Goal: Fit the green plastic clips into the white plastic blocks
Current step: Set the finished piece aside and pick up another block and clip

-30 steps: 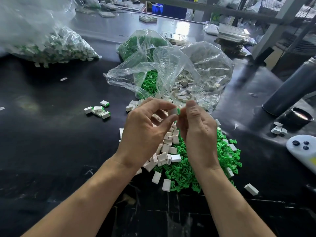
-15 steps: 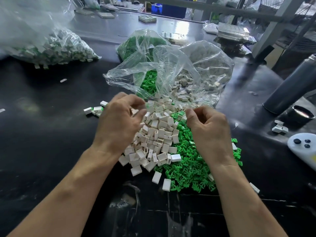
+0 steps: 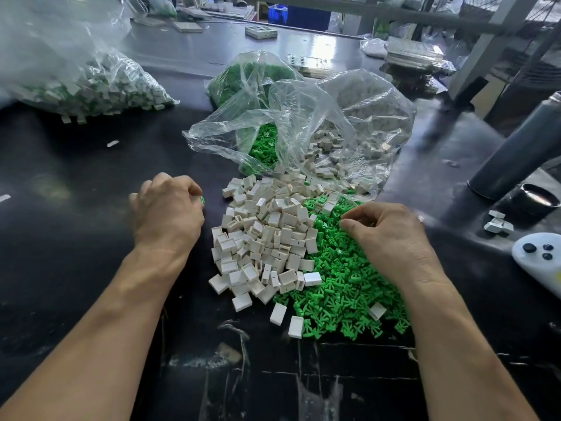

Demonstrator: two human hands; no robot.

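The left hand (image 3: pixel 168 215) sits on the dark shiny table (image 3: pixel 76 208) left of the piles, fingers curled round a small piece with a bit of green (image 3: pixel 202 199) poking out on the side toward the piles; which way it lies is hidden. The right hand (image 3: pixel 391 241) rests on the bumpy heap of little green clips (image 3: pixel 343 287), fingers bent down into them, and I cannot tell if it holds one. The smooth, boxy white blocks (image 3: pixel 267 238) lie jumbled between the hands, pointing every way, spilling from crinkly clear bags (image 3: pixel 303 117).
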